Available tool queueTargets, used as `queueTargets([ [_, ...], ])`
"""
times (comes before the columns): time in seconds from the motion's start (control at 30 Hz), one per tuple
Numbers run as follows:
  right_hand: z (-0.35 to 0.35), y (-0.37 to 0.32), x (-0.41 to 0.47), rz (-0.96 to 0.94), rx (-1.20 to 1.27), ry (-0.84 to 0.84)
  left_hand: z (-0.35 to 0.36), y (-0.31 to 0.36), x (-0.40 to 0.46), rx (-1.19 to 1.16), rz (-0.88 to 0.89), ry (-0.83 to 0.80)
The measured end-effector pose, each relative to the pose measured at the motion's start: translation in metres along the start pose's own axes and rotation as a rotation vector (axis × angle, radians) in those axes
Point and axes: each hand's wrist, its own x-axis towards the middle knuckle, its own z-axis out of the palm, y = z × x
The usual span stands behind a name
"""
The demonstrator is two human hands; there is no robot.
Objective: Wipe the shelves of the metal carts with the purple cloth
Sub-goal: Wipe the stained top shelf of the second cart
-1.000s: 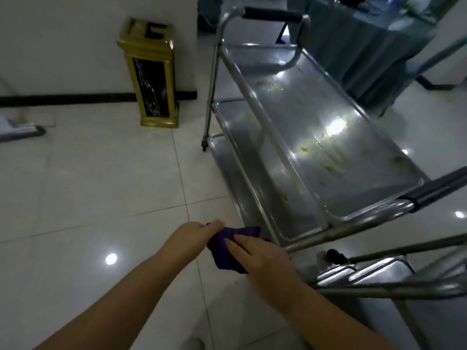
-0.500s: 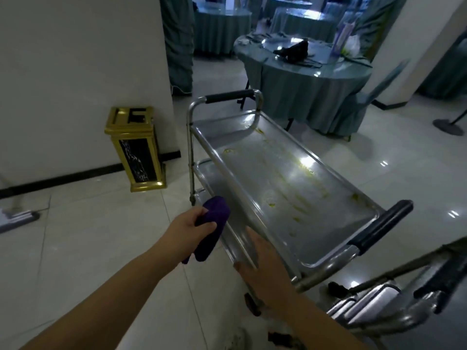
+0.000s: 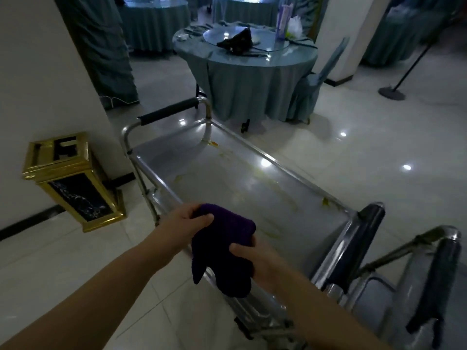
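The purple cloth [image 3: 225,243] hangs folded between both hands over the near left rim of the metal cart. My left hand [image 3: 185,221] grips its upper end. My right hand [image 3: 255,261] holds its right side with the thumb on top. The metal cart [image 3: 227,188] stretches away from me, its top shelf marked with yellowish food smears, and black-padded handles at both ends. Lower shelves are mostly hidden beneath the top one. A second metal cart [image 3: 404,281] stands at the lower right with a dark rag on its handle.
A gold bin [image 3: 73,183] stands by the white wall on the left. A round table [image 3: 247,69] with a teal tablecloth and a covered chair [image 3: 310,92] are beyond the cart. A pole stand [image 3: 394,92] is at the far right. Glossy tile floor surrounds the carts.
My view rose from the cart's lower side to its top shelf. My right hand left the cart's edge and took hold of the cloth again; both hands lifted it over the rim.
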Motion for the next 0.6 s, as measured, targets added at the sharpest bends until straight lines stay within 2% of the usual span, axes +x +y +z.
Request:
queueTargets([
  [0.13,-0.015,-0.01,-0.002,-0.017,0.048,0.403,0.002,-0.014,0.057,0.18,-0.022,-0.107],
  [0.3,-0.021,-0.013,-0.022,-0.064,-0.279,0.949,-0.014,-0.036,0.13,0.292,0.028,-0.27],
  [0.4,-0.013,-0.001,-0.036,-0.01,-0.463,1.262,-0.026,-0.054,0.166,0.395,0.059,-0.357],
  [0.5,0.007,0.018,-0.049,0.051,-0.564,1.469,-0.033,-0.078,0.19,0.639,0.106,-0.431],
  [0.6,0.023,0.043,-0.051,0.092,-0.693,1.689,-0.033,-0.09,0.2,0.978,0.234,-0.522],
])
